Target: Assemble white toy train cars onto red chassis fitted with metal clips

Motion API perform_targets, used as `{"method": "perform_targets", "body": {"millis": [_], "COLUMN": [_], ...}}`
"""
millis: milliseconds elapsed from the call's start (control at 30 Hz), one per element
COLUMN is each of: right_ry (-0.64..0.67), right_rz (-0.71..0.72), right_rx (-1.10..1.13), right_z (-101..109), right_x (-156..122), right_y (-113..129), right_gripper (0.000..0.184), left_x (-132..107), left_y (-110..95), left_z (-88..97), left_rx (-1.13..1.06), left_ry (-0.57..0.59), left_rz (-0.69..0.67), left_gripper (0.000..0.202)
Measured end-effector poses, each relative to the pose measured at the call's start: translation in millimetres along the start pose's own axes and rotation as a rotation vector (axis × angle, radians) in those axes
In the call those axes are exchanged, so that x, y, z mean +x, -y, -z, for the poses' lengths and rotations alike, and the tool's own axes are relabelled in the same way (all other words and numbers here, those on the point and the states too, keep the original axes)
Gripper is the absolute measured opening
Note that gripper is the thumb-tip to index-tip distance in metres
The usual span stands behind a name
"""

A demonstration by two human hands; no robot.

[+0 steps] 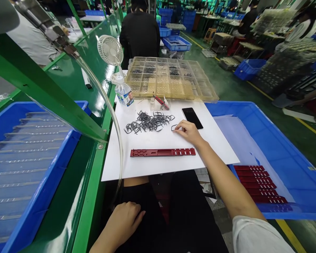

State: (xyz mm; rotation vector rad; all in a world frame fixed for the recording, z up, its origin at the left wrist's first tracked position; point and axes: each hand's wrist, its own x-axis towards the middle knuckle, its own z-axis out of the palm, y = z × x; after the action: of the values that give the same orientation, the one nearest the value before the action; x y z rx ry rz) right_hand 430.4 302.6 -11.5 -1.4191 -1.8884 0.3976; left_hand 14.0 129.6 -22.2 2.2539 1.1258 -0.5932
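A long red metal strip [163, 152] with slots lies across the near part of a white board [147, 165]. Behind it is a heap of several dark wire clips [147, 122]. My right hand [188, 130] reaches over the board and its fingertips pinch a single wire clip [173, 127] just right of the heap. My left hand [123, 221] rests on my lap below the board, fingers loosely curled, holding nothing.
A black phone [192, 117] lies by my right hand. A clear compartment tray [171, 79], a water bottle [123, 92] and a small fan [110, 50] stand behind. A blue bin [292, 154] at right holds stacked red strips [258, 182]; another blue bin [68, 140] at left holds trays. People work beyond.
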Motion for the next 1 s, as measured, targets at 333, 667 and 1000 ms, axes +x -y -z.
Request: {"method": "perform_targets", "body": {"millis": [333,667,1000], "right_ry": [0.016,0.001,0.088], "right_rz": [0.04,0.031,-0.041], "right_rx": [-0.063,-0.126,-0.221], "right_z": [-1,0,1], "right_x": [0,0,0], "right_y": [0,3,6], "right_gripper": [0.015,0.014,0.016], "left_x": [0,1,-1], "left_y": [0,1,1], "left_z": [1.0,0.3,2.3], "left_rx": [0.012,-0.002,-0.002], "left_ry": [0.016,0.024,0.016], "left_rz": [0.004,0.002,-0.006], "left_gripper": [0.044,0.047,0.043]}}
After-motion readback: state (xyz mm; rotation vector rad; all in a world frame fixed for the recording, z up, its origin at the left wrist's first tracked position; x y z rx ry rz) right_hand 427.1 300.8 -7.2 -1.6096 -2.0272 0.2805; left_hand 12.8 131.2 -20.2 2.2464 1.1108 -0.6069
